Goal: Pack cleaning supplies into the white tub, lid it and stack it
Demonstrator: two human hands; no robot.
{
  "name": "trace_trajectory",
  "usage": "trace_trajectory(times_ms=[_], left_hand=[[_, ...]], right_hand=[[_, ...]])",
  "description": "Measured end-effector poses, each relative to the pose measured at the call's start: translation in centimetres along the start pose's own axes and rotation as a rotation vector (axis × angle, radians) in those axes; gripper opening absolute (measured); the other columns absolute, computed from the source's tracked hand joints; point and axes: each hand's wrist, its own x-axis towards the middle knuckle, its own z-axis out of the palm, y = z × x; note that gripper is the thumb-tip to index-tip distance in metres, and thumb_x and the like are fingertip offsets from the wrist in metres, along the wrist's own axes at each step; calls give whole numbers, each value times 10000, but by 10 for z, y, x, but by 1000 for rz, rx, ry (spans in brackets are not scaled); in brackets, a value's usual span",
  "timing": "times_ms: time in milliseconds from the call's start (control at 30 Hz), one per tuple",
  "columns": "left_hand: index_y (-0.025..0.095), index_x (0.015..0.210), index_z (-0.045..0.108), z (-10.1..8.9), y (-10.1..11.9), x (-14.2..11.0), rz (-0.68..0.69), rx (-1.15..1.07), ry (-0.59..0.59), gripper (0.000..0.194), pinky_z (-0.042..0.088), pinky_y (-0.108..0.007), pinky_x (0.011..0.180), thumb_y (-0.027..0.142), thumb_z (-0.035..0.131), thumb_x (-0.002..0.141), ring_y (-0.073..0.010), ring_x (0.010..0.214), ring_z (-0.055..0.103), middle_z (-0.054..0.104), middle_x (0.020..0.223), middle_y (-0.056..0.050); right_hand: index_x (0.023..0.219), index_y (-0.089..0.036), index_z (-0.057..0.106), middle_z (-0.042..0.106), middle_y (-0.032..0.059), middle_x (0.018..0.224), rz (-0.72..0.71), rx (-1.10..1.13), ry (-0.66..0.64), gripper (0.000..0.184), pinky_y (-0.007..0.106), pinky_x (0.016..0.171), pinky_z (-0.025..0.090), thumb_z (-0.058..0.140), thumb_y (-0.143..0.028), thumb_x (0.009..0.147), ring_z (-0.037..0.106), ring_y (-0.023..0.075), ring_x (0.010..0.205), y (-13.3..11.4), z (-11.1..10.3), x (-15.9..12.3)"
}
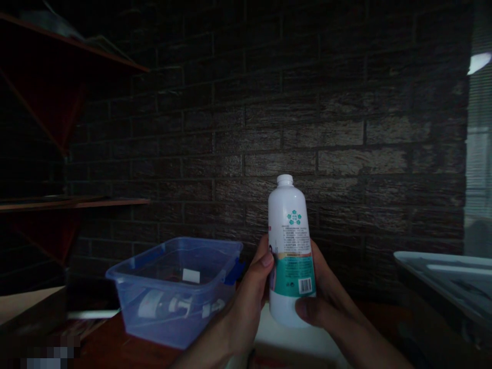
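Observation:
Both hands hold up a white plastic bottle (288, 210) with a green printed label and a barcode turned toward me. It stands nearly upright, tilted slightly, and its narrow neck shows no pump or sprayer. My left hand (253, 282) grips the bottle's left side, thumb on the label's edge. My right hand (326, 302) wraps the right side, thumb near the base. Most fingers of both hands are hidden behind the bottle. To the left sits a clear bluish plastic bin (172, 328) without a lid, with white bottle-like items (149, 305) showing through its wall.
A pale flat surface (284, 341) lies below the bottle on a reddish-brown tabletop (115, 343). Wooden shelves (96, 203) jut from the left. A white-rimmed object (434, 256) stands at right. Behind rises a dark brick wall (269, 118). The light is dim.

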Motion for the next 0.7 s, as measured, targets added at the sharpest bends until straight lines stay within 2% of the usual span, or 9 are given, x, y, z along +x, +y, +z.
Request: trace_trajectory(times_ms=[67,167,300,367,533,600,700], left_hand=[[264,1530,474,0,4,-2,-9,-1,-52,565,314,-487,1189,490,459,1012,-347,1442,434,592,1483,-53],[277,1549,442,-3,8,-4,-29,4,-150,573,351,-491,1166,458,472,1006,-351,1435,444,563,1515,-49],[297,1527,465,-6,10,-5,6,82,-182,562,346,-458,1181,325,577,978,-315,1402,494,606,1469,-32],[316,1513,473,-5,11,-6,31,166,-167,560,361,-428,1176,289,621,974,-289,1390,512,616,1458,-15],[350,1490,463,3,14,-6,93,408,-96,546,366,-361,1177,327,667,984,-243,1462,429,487,1590,25],[329,1497,452,6,13,-5,70,433,-80,546,350,-372,1193,361,653,991,-245,1473,414,484,1593,8],[313,1497,462,8,13,-4,47,386,-22,553,345,-383,1199,405,651,985,-259,1483,403,497,1585,-4]], right_hand=[[1606,-371,269,713,40,1090,-23,9,-6,916,488,937,514,751,-361,827,687,265,888,0,1,0],[1586,-350,316,692,65,1252,-28,67,35,927,495,957,530,790,-369,790,681,308,1058,-2,6,1],[1608,-373,277,607,56,1458,-38,129,102,949,509,1122,459,800,-320,818,611,313,1291,-2,16,-2],[1622,-403,230,533,35,1543,-60,125,117,940,501,1188,398,777,-311,863,532,297,1397,0,19,-4],[1636,-440,122,342,1,1672,-94,13,139,906,475,1261,304,703,-331,950,362,257,1524,3,20,-2],[1634,-417,165,325,7,1681,-128,-10,149,899,455,1265,303,722,-319,936,325,252,1542,3,19,0],[1621,-390,244,370,20,1660,-168,-7,159,913,452,1245,346,778,-303,886,361,268,1524,1,18,3]])
